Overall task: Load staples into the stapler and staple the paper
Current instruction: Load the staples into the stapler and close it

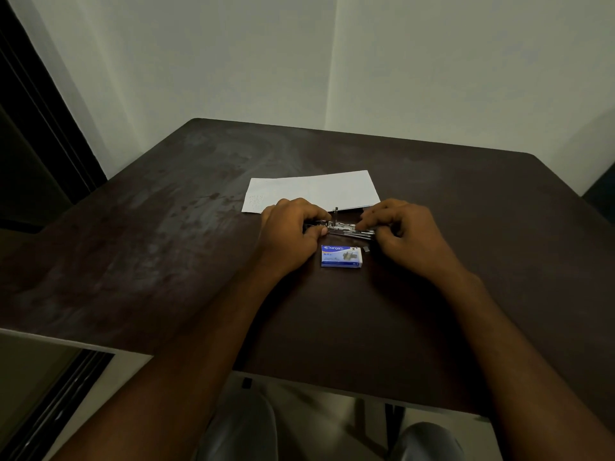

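- table [166, 227] is bearing everything.
- paper [316, 191] is lying flat beyond the staple box [341, 256].
- left hand [289, 231] is gripping the stapler [346, 227] by its left end with curled fingers, beyond-left of the staple box.
- right hand [402, 231] is pinching its right end, fingers curled, beyond-right of the staple box.
- stapler is lying opened just beyond the staple box.

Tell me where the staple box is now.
In the head view, the staple box lies on the table, just nearer than the stapler, between the left hand and right hand.
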